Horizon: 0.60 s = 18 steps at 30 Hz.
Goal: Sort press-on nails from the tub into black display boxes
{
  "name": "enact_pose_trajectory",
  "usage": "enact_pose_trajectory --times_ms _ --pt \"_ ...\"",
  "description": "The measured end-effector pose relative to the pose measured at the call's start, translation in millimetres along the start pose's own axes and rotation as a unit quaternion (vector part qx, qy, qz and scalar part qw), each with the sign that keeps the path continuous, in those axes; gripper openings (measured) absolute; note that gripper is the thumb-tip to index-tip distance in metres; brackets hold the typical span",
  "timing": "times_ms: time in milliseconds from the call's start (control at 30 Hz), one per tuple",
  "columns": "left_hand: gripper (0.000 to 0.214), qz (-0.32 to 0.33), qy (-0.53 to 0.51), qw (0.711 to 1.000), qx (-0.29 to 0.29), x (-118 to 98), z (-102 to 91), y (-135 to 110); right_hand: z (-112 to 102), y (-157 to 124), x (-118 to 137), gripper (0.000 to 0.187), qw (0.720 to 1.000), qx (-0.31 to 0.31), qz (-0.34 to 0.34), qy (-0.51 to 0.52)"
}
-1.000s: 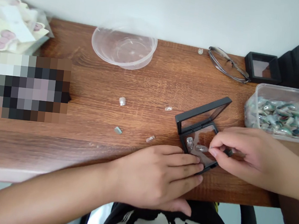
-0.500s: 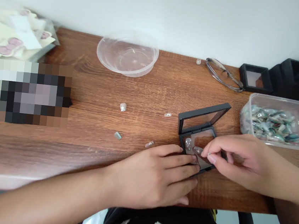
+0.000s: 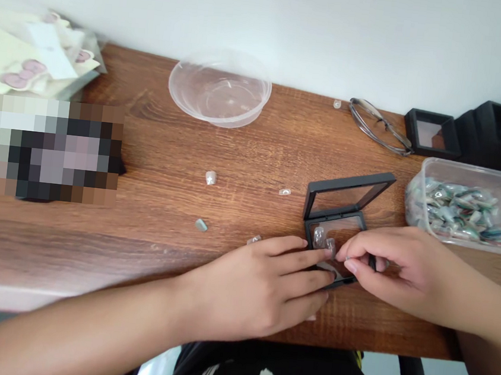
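A black square hinged frame with clear film (image 3: 337, 215) lies open on the brown wood-grain table (image 3: 155, 153), two small transparent glossy pieces (image 3: 319, 236) inside. The left hand (image 3: 262, 284) spreads its fingers over the near-left edge; the right hand (image 3: 403, 268) brings thumb and forefinger together above the film (whether around something, I cannot tell).

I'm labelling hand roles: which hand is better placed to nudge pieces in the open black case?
Probably the right hand: its thumb and index finger sit close together over the black case, beside the clear pieces. The left hand spreads over the case's left side.
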<state>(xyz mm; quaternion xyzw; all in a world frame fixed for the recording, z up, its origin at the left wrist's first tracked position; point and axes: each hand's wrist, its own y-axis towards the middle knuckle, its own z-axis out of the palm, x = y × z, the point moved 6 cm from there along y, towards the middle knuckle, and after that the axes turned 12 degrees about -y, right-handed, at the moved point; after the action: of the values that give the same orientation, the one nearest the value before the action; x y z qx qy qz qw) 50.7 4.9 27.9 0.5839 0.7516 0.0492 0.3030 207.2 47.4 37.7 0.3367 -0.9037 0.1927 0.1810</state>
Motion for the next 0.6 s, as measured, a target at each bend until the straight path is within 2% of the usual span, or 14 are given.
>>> enact_pose_trajectory --times_ms 167,400,600 --pt "0.020 -0.008 -0.002 1.000 0.004 0.9 0.8 -1.9 -0.1 0.3 -0.4 0.016 1.000 0.011 0.009 0.016" --pt "0.021 -0.014 -0.001 1.000 0.012 1.7 0.5 -1.9 -2.7 2.3 -0.1 0.013 1.000 -0.006 0.008 0.012" --pt "0.021 -0.028 0.009 1.000 0.005 3.3 -1.3 -2.0 -7.5 2.1 0.2 0.017 0.998 -0.052 0.013 -0.015"
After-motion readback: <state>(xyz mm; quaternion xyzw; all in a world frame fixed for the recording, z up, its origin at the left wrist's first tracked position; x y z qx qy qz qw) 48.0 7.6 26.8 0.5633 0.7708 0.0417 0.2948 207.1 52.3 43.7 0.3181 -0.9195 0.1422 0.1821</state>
